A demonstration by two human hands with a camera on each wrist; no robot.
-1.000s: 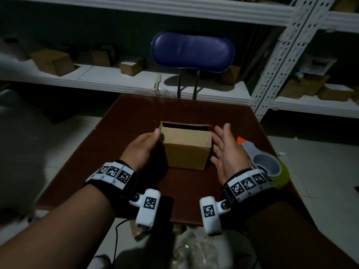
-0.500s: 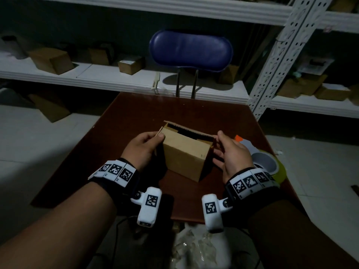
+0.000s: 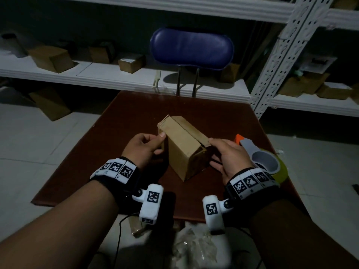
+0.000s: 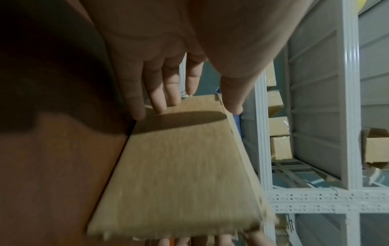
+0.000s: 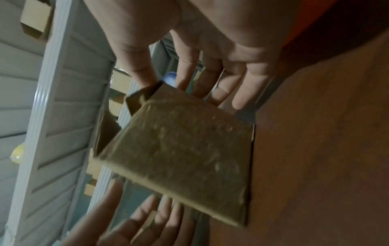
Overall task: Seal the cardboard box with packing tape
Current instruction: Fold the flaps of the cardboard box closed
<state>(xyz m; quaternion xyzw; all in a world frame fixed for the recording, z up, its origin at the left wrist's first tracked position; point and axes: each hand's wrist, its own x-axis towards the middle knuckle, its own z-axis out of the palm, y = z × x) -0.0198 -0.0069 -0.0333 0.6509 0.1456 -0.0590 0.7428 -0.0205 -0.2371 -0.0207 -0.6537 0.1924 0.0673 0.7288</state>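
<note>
Box: cardboard box mid-counter, tipped on an edge and turned cornerwise; flaps folded over but untaped, with a dark seam gap along the top.
Left grip: left hand at 9 o'clock of the box, thumb on the top edge, fingers curled round the far side, holding it.
Right grip: right hand at 3 o'clock, pinching the flap corner, the other fingers loosely spread.
Tape: dispenser at 3 o'clock, just behind the right hand, untouched.
Step, my read: squaring the box before taping.
Doing it well: set the box flat, press the flaps flush, hold them down with the left hand, and only then free the right for the tape.
Risk: a flap may spring open.
</note>
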